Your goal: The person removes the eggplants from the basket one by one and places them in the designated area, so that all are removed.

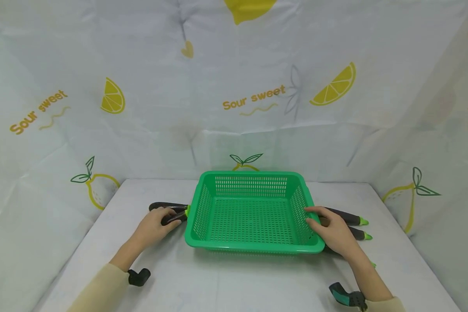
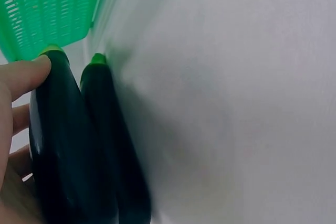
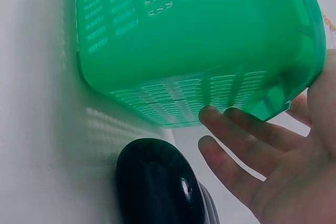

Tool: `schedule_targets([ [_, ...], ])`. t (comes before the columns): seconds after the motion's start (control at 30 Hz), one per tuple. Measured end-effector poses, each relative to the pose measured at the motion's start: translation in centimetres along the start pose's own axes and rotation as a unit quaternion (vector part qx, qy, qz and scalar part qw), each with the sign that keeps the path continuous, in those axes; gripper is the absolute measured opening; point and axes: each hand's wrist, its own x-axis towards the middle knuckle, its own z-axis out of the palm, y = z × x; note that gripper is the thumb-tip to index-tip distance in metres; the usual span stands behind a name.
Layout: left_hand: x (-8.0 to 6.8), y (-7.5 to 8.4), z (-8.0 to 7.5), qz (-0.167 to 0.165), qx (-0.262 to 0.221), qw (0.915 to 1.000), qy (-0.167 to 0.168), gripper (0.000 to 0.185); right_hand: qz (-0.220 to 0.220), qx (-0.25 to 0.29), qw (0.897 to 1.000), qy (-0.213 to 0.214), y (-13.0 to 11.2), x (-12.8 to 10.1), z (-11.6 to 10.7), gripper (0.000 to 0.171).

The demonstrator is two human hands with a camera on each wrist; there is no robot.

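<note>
A green plastic basket [image 1: 253, 248] with slotted walls sits mid-table, its bare mesh floor visible. On its left side my left hand [image 1: 154, 226] grips a long dark eggplant [image 2: 65, 129], thumb near the green stem end. Another eggplant [image 2: 113, 135] lies right alongside it, both stems pointing at the basket wall. My right hand [image 1: 333, 229] pinches the basket's right rim, thumb and index finger over the inside. Its other fingers [image 3: 231, 129] spread along the outer wall, as the right wrist view shows. Below them is the rounded end of an eggplant [image 3: 157, 182].
Several dark eggplants [image 1: 345, 215] with green stems lie on the table right of the basket, partly hidden by the right hand. The white table [image 1: 203, 281] meets a lemon-printed cloth [image 1: 160, 108] at the back and sides.
</note>
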Motion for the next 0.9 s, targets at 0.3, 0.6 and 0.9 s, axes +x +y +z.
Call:
schedule_targets([
  [0.3,-0.2,0.0,1.5,0.032,0.082,0.9958,0.028,0.035,0.0,-0.009,1.0,0.002,0.0,0.0,0.0,0.041],
  [0.6,-0.4,0.7,2.1,0.054,0.132,0.9891,0.034,0.035,0.0,-0.009,1.0,0.001,0.1,0.0,0.0,0.042],
  [0.9,-0.5,0.8,2.4,0.059,0.14,0.9869,0.055,0.035,-0.007,-0.014,1.0,-0.011,0.0,-0.1,-0.4,0.046],
])
